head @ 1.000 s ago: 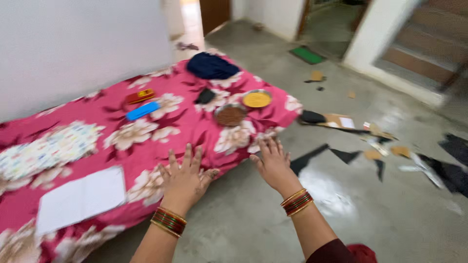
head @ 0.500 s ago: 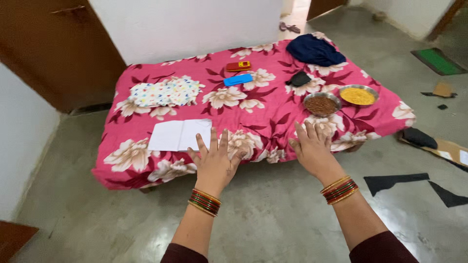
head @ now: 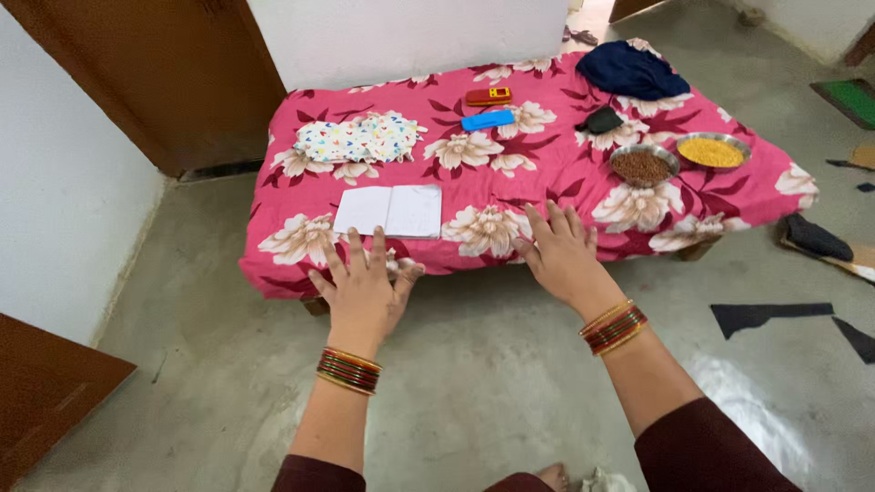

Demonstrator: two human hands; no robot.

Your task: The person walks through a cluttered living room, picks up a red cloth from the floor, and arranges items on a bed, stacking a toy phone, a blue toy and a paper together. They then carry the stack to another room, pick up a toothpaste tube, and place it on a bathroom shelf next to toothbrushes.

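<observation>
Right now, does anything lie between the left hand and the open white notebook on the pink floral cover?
Nothing visible does. The left hand is spread, palm down, at the near edge of the pink floral cover, and the open white notebook lies just beyond its fingertips with only bare cover between. The right hand is off to the side.

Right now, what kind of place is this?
Most likely a room in a home. A low bed with a pink floral cover stands on a bare concrete floor beside a wooden door; two metal bowls of grain sit on the cover.
</observation>
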